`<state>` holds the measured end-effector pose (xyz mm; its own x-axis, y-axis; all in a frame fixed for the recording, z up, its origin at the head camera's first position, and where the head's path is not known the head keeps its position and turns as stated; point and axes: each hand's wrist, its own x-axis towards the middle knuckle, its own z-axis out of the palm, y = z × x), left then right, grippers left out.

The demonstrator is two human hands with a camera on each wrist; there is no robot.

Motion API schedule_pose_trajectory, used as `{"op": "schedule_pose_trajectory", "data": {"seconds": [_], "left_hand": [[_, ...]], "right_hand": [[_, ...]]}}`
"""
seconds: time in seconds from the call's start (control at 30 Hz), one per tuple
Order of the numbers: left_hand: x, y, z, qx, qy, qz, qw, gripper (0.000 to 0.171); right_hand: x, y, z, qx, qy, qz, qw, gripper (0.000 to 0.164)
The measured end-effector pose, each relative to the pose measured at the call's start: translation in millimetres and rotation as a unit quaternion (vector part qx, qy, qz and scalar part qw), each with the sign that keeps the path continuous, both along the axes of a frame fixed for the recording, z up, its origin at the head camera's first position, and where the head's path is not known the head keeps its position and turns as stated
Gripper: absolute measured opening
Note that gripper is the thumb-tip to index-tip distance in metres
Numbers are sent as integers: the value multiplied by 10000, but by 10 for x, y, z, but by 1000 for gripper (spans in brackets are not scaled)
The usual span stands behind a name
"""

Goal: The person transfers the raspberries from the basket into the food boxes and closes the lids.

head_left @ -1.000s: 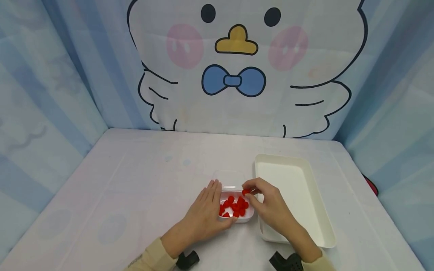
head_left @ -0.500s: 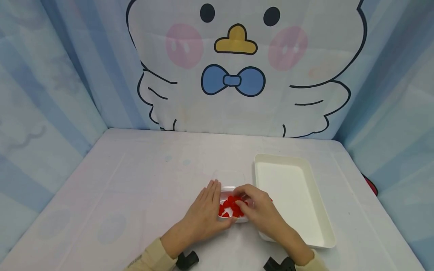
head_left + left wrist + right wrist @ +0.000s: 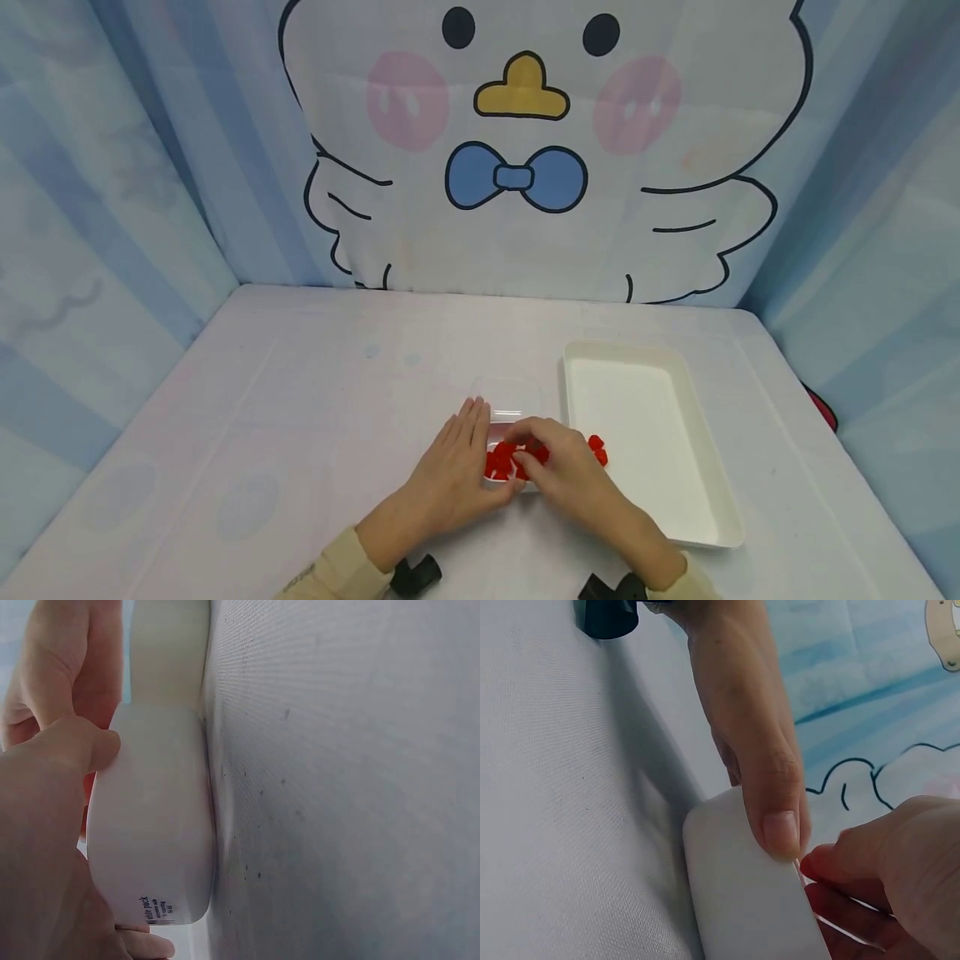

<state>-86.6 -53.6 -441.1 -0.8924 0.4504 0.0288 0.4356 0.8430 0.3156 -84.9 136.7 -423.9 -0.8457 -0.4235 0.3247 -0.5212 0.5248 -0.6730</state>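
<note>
A small white plastic box point(image 3: 154, 817) with dark printing on its side holds several small red rounded pieces point(image 3: 501, 462). A clear lid point(image 3: 507, 392) stands out behind it. My left hand point(image 3: 450, 467) lies along the box's left side, fingers straight and together, its thumb touching the near rim. The right hand point(image 3: 573, 471) reaches into the box from the right. Its thumb and bent index finger are among the red pieces; whether they pinch one is hidden. In the right wrist view the left thumb point(image 3: 769, 787) rests against the box rim, with the right fingertips point(image 3: 829, 862) close by.
Right of the box lies a large shallow off-white tray point(image 3: 693, 433). Red pieces point(image 3: 597, 444) are visible at its left side, beside the right hand. Black devices point(image 3: 415, 577) sit at both wrists. A patterned curtain point(image 3: 517, 250) stands behind the white table point(image 3: 315, 375).
The right hand was pinching a red piece at the box's right edge a second ago; it has moved left and down into the box. Red pieces in the tray have come into view. The left hand stays.
</note>
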Motion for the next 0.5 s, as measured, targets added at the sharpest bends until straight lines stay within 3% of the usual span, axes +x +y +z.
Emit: {"op": "schedule_pose_trajectory", "data": {"seconds": [0.23, 0.5], "left_hand": [[-1, 13, 19, -10, -83, 31, 10000, 100], [-2, 16, 30, -107, -185, 109, 9997, 103]], "right_hand": [[2, 21, 44, -1, -17, -173, 9998, 25], [-55, 81, 105, -91, 381, -191, 9991, 24]]}}
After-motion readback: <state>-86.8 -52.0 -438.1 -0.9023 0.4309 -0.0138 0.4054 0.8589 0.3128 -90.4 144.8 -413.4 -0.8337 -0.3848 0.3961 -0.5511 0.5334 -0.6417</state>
